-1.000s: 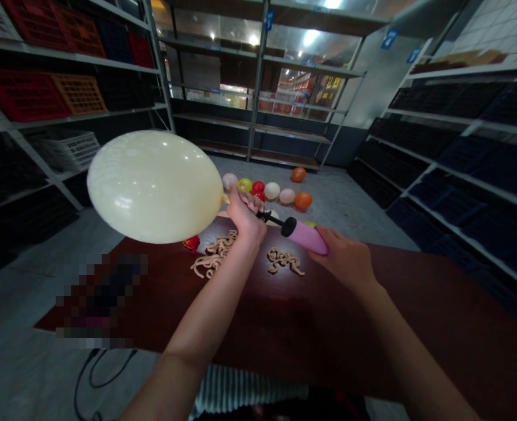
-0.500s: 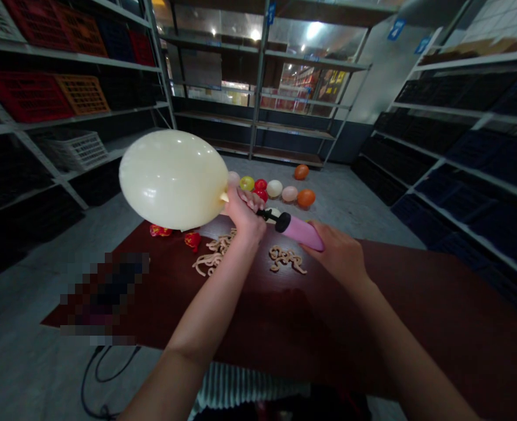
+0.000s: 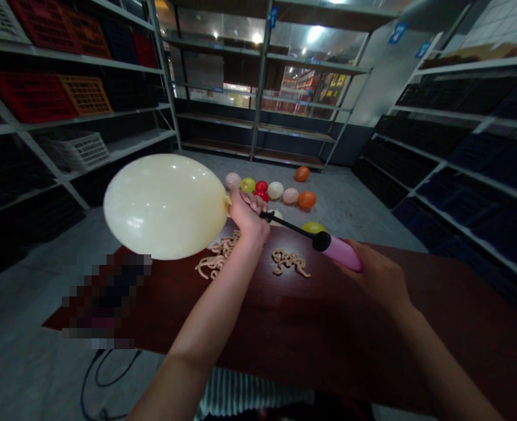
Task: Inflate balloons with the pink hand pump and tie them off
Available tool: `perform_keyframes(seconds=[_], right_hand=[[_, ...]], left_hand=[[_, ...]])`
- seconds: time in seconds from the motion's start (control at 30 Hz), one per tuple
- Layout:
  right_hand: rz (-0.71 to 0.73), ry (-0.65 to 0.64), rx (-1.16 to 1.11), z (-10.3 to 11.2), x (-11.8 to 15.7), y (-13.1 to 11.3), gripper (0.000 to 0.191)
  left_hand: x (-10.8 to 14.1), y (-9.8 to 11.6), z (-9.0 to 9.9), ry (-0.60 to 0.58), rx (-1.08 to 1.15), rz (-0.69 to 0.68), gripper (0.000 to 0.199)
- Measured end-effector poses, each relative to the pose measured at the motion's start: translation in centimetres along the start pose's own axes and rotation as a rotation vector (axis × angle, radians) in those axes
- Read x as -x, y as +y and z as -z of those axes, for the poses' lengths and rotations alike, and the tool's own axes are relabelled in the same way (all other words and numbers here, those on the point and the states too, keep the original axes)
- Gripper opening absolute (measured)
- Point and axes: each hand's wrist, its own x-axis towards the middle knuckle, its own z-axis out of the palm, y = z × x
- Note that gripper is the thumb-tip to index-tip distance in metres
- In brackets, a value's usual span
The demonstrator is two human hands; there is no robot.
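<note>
Pale-yellow oval balloon (image 3: pixel 166 207) held at the neck by your left hand (image 3: pixel 248 211), while your right hand (image 3: pixel 380 276), gripping the pink cylindrical pump barrel (image 3: pixel 344 254), has pulled back, exposing more black rod (image 3: pixel 294 226).

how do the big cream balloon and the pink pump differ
Shape: the cream balloon is wide and rounded, while the pink pump is long and slim.
Colour: the cream balloon is pale throughout; the pink pump has a pink body and black parts.
Hold: the cream balloon is held at its neck by the left hand, but the pink pump's body is in the right hand.
Both are held up in front of the person.
</note>
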Motion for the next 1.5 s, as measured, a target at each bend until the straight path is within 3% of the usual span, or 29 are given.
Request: perform_keyframes(seconds=[0.13, 0.27, 0.43, 0.53, 0.83, 1.2, 1.5], right_hand=[[0.034, 0.021, -0.028, 0.0, 0.5, -0.1, 0.053], [0.094, 0.053, -0.002, 0.4, -1.1, -2.3, 0.05], [0.133, 0.005, 0.003, 0.9, -4.2, -6.2, 0.051], [0.149, -0.019, 0.012, 0.8, -4.8, -7.0, 0.049], [0.13, 0.062, 0.012, -0.7, -2.6, -4.6, 0.047], [0.082, 0.013, 0.049, 0.2, 0.5, 0.2, 0.048], [0.133, 0.001, 0.11, 1.6, -1.6, -1.5, 0.047]], left_hand=[[1.7, -1.3, -0.4, -0.044, 0.001, 0.016, 0.056], [2.8, -2.7, -0.3, -0.056, -0.021, 0.049, 0.06], [2.5, -2.9, 0.3, -0.052, -0.026, 0.054, 0.06], [1.8, -2.4, 0.5, -0.027, -0.022, 0.047, 0.057], [1.0, -1.6, 0.4, -0.013, -0.019, 0.076, 0.058], [-0.8, 0.0, 0.6, 0.038, 0.02, 0.083, 0.054], [-0.7, -0.3, 0.4, 0.076, 0.061, 0.059, 0.053]])
